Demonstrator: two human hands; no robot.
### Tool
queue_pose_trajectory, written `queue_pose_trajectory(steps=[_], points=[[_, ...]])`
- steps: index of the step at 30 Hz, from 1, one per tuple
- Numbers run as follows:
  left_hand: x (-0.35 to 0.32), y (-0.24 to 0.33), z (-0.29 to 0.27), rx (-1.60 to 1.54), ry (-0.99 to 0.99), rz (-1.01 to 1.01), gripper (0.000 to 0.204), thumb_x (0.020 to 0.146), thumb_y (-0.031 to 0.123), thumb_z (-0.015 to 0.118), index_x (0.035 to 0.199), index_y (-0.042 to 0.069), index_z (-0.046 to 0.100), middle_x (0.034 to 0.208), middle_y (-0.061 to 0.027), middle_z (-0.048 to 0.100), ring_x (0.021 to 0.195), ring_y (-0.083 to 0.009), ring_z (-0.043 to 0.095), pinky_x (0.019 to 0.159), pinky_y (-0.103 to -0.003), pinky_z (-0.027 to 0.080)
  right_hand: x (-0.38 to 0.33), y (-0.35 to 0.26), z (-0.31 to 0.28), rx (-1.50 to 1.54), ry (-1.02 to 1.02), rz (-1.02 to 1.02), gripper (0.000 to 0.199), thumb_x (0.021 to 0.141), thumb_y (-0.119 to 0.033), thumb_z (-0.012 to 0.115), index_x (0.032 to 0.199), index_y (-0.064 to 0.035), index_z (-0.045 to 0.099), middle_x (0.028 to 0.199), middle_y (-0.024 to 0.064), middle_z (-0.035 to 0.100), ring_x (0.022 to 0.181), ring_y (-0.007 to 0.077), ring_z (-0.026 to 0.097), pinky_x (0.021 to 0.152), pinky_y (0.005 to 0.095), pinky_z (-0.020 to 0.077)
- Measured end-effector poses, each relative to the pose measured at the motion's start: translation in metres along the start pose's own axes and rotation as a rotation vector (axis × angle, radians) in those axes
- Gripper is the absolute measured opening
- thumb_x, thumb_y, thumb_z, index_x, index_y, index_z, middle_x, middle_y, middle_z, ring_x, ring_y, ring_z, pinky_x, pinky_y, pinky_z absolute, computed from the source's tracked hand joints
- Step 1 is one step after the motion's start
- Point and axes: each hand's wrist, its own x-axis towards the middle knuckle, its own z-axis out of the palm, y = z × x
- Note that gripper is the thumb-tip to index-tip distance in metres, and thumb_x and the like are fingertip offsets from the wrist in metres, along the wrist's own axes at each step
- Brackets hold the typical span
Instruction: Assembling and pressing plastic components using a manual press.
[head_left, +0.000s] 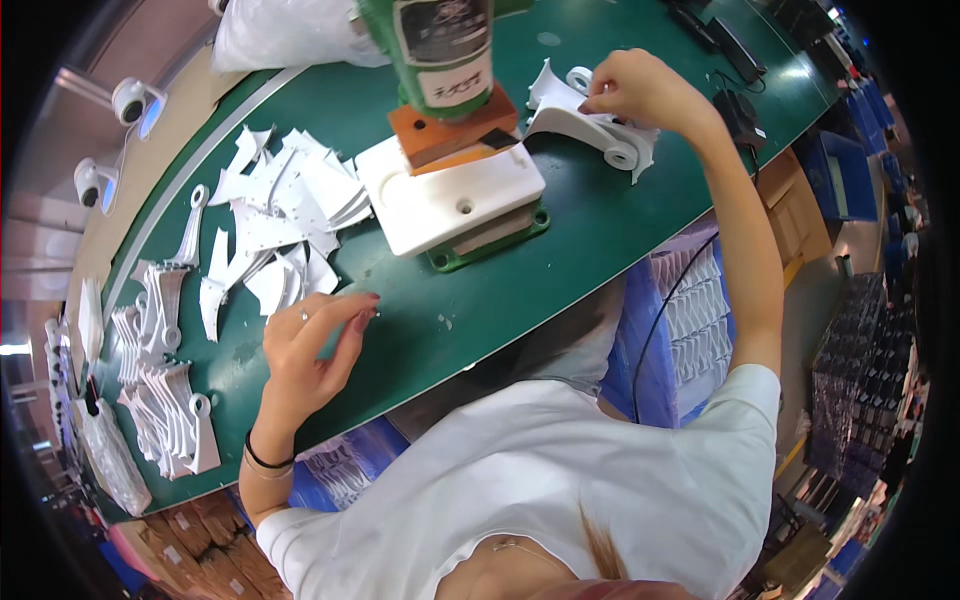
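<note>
On the far right of the green bench (560,270), my right hand (640,92) reaches out at full arm's length and rests on a white moulded plastic part (585,122), a curved bracket with round eyelets at its ends; the fingers are drawn together and pinch its upper edge, thumb underneath. That part lies on the bench surface just to the right of the press (445,50), a green-bodied machine with a pale label panel, standing at the far middle of the bench. Under the press head I see an orange-brown block (450,130) sitting on a white fixture block (450,195) with a small round hole in its top, and that fixture rests on a green base plate (490,245). My left hand (310,345) hovers near the front edge of the bench on the left, fingers loosely curled and apart, thumb and forefinger close to meeting but holding nothing that I can make out; a dark band sits on the wrist. Just beyond it, further left and farther away, lies a loose heap of thin white offcuts (275,215), overlapping each other. Along the far left edge of the bench stand rows of the same white bracket parts (165,380), stacked close together. A clear plastic bag (290,35) lies at the far edge, left of the press. Blue crates (680,330) sit below the bench on the near right.
</note>
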Motion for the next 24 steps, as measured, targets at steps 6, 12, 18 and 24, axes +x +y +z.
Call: queue_pose_trajectory(steps=[6, 12, 18, 24], points=[[0.007, 0.005, 0.010, -0.001, -0.074, -0.051, 0.020, 0.079, -0.008, 0.065, 0.095, 0.003, 0.070, 0.075, -0.0083, 0.069, 0.062, -0.0199, 0.065, 0.054, -0.028, 0.047, 0.006, 0.007, 0.018, -0.229, 0.090, 0.067, 0.030, 0.069, -0.029, 0.079, 0.080, -0.0030, 0.069, 0.073, 0.0130, 0.068, 0.066, 0.0292, 0.067, 0.062, 0.0369, 0.0537], [0.006, 0.007, 0.011, -0.040, -0.083, -0.061, 0.020, 0.079, -0.008, 0.064, 0.096, 0.003, 0.069, 0.075, -0.0083, 0.069, 0.063, -0.0193, 0.066, 0.055, -0.027, 0.047, 0.010, 0.002, 0.009, -0.159, 0.019, 0.156, 0.033, 0.065, -0.032, 0.080, 0.079, -0.0052, 0.068, 0.081, 0.0127, 0.068, 0.081, 0.0300, 0.067, 0.070, 0.0388, 0.0534], [0.006, 0.005, 0.009, -0.056, -0.079, -0.091, 0.020, 0.080, -0.008, 0.063, 0.096, 0.002, 0.069, 0.075, -0.0087, 0.069, 0.062, -0.0193, 0.066, 0.054, -0.027, 0.047, 0.000, 0.020, 0.015, -0.337, 0.383, -0.025, 0.033, 0.069, -0.035, 0.081, 0.080, -0.0082, 0.065, 0.086, 0.0130, 0.068, 0.084, 0.0283, 0.067, 0.071, 0.0384, 0.0529], [0.002, 0.002, 0.010, -0.069, -0.066, -0.110, 0.019, 0.080, -0.009, 0.063, 0.095, 0.002, 0.069, 0.074, -0.0089, 0.069, 0.061, -0.0192, 0.065, 0.054, -0.026, 0.047, -0.004, 0.016, 0.018, -0.247, 0.457, 0.084, 0.032, 0.074, -0.034, 0.080, 0.080, -0.0076, 0.063, 0.085, 0.0100, 0.069, 0.078, 0.0262, 0.065, 0.070, 0.0364, 0.0513]])
